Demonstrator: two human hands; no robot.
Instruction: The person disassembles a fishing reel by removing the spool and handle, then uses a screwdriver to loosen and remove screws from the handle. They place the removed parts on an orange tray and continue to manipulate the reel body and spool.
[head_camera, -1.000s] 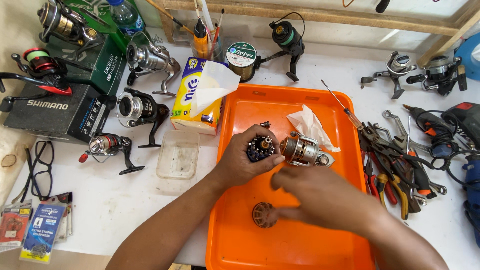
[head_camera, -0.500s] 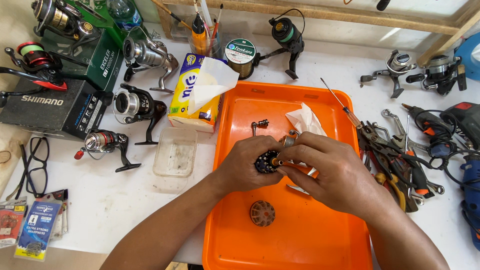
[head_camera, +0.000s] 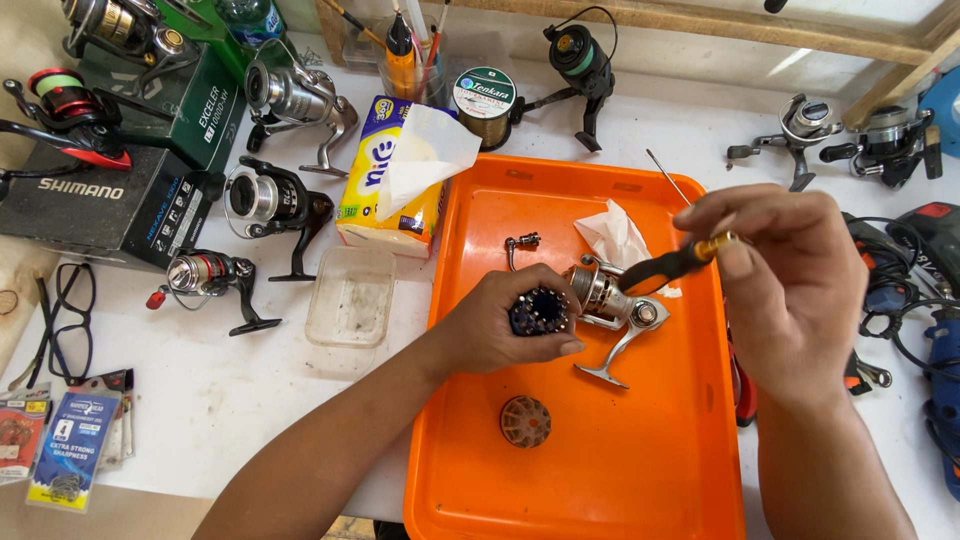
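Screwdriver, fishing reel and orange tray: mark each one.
screwdriver (head_camera: 668, 268), head view, on its black handle.
fishing reel (head_camera: 612, 305), head view, on its metal body.
orange tray (head_camera: 620, 460), head view, on its bare floor.

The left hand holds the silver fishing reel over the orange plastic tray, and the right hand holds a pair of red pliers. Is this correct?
Not quite. In the head view, the right hand holds a black-and-yellow-handled screwdriver, not red pliers. The left hand does hold the silver fishing reel over the orange plastic tray.
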